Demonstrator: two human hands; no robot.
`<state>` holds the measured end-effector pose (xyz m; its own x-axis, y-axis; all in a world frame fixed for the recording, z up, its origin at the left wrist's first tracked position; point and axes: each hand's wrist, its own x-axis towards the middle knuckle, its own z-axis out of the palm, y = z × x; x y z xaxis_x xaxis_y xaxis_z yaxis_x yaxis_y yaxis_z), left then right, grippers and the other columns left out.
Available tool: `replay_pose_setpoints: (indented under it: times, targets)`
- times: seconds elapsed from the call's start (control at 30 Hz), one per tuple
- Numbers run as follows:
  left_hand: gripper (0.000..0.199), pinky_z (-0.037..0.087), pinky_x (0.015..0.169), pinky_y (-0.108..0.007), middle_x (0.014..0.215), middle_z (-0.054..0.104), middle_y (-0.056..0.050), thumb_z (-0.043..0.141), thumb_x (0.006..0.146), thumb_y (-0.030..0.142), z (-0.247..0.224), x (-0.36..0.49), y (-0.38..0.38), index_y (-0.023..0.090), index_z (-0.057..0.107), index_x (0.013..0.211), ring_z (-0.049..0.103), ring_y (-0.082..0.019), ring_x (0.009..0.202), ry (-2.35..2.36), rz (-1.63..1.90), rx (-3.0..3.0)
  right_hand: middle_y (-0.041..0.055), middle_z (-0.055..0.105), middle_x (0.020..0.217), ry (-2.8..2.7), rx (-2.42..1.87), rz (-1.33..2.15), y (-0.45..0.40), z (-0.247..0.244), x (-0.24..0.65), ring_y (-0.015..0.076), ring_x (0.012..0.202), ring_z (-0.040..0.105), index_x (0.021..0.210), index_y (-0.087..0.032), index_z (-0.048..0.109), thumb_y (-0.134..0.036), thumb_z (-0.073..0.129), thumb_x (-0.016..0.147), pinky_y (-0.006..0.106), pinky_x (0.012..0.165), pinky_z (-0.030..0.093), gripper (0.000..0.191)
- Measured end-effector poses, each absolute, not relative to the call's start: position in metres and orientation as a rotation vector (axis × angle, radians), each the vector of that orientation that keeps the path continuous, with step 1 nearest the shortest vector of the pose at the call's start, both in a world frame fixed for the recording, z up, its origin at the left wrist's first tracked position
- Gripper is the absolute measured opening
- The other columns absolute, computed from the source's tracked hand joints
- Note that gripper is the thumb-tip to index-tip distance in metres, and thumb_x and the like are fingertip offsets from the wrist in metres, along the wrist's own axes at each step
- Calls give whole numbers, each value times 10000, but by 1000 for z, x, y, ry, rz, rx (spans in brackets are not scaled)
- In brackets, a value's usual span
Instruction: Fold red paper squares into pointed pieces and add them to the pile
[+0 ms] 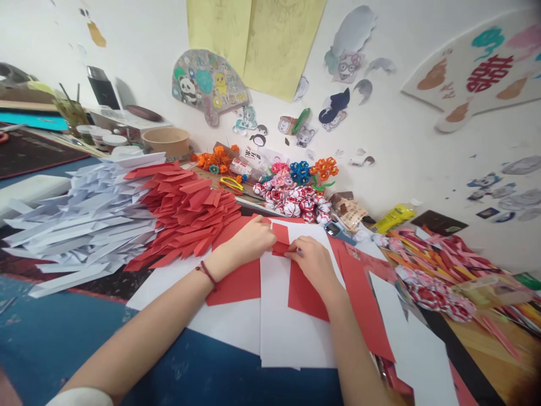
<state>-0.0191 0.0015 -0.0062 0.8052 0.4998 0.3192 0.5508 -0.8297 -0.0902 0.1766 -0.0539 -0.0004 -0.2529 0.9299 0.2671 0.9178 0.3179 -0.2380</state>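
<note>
A small piece of red paper, with a fold across it, lies over the stacked sheets between my two hands. My left hand, a dark red cord bracelet at its wrist, is closed at the paper's left edge with its fingertips mostly hidden. From the other side my right hand pinches the paper's lower right edge between thumb and fingers. Under both hands lie white sheets and larger red sheets. Left of my left hand is a heap of folded red strips.
Folded white strips are piled at the left. Behind the sheets are red-and-white paper balls, yellow-handled scissors and small flowers. Coloured strips and a yellow bottle lie at the right, near the wall.
</note>
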Motion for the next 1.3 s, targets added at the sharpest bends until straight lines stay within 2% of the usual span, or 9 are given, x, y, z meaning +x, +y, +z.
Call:
replay_pose_setpoints:
  times: [0.13, 0.37, 0.53, 0.77, 1.3]
  targets:
    - [171, 300, 748, -356, 812, 639, -88, 548, 840, 157, -3, -19, 1, 155, 625, 688, 507, -235, 924, -887, -499, -2811, 0, 646, 807, -2209, -1669, 70, -52, -3, 176, 162, 804, 571, 738, -206, 622, -203, 621, 831, 256, 674, 357, 93]
    - [139, 344, 730, -342, 872, 612, -91, 576, 826, 205, -6, -17, 2, 150, 633, 712, 489, -229, 902, -1128, -525, -2787, -21, 653, 758, -2024, -1789, 83, -50, -7, 172, 144, 689, 555, 681, -229, 651, -241, 632, 795, 251, 582, 315, 116]
    - [134, 388, 767, -322, 907, 618, -93, 589, 827, 237, -11, -17, 3, 140, 632, 744, 504, -222, 909, -1263, -554, -2815, 2, 682, 760, -1870, -1806, 272, -43, -14, 178, 145, 630, 573, 686, -218, 683, -297, 642, 756, 258, 604, 382, 113]
    - [169, 404, 755, -317, 886, 620, -93, 597, 832, 284, -17, -16, 5, 137, 641, 762, 509, -225, 895, -1331, -580, -2804, 20, 688, 749, -1782, -1792, 389, -37, -22, 182, 155, 631, 588, 675, -209, 689, -373, 645, 743, 268, 619, 417, 183]
    - [183, 417, 784, -354, 936, 626, -135, 533, 855, 259, -23, -10, 1, 127, 641, 787, 521, -255, 945, -1408, -514, -2694, 21, 583, 823, -1795, -1838, 250, -34, -29, 177, 147, 700, 552, 659, -191, 666, -321, 638, 769, 277, 689, 421, 172]
